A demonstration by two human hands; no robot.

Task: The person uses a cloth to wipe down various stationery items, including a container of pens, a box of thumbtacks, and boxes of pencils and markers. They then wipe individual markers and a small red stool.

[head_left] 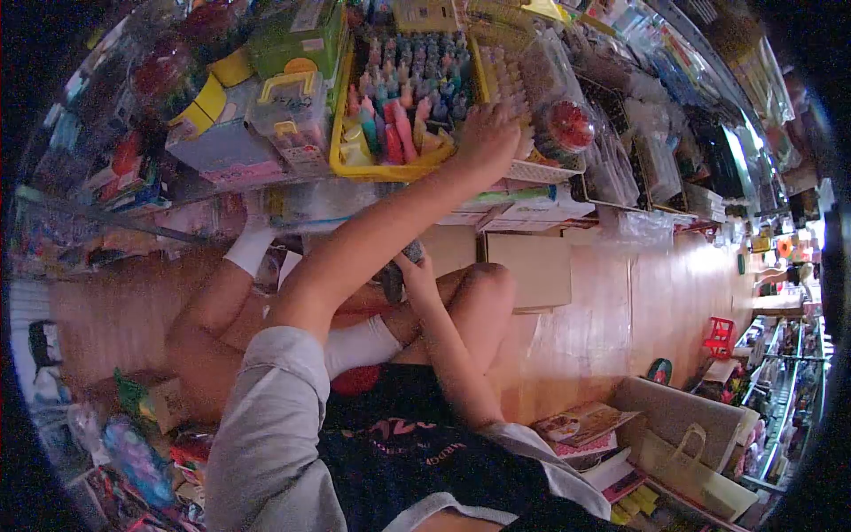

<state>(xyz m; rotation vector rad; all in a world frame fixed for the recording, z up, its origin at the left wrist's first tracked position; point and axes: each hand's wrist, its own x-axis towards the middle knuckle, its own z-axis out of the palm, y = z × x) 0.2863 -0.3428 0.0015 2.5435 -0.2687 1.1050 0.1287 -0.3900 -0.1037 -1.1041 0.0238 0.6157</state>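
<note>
My left hand (pixel 490 142) reaches across my other arm to the right edge of a yellow basket (pixel 390 170). Tightly packed small bottles (pixel 417 66) with pointed tips stand in it, in pink, teal and grey-blue. The left fingers are smeared by motion, beside a row of pale bottles (pixel 503 75) in the neighbouring holder. Whether they grip anything is hidden. Low in front of my crossed legs, my right hand (pixel 417 273) is closed around a dark grey, soft-looking thing (pixel 392 285), perhaps a cloth. My left forearm partly covers it.
Left of the basket stand a clear case with a yellow handle (pixel 288 111) and a green box (pixel 297 40). Wrapped goods crowd the shelf (pixel 612 160) to the right. Cardboard boxes (pixel 529 270) sit beneath. An open carton (pixel 691 417) and a red stool (pixel 719 337) are at right.
</note>
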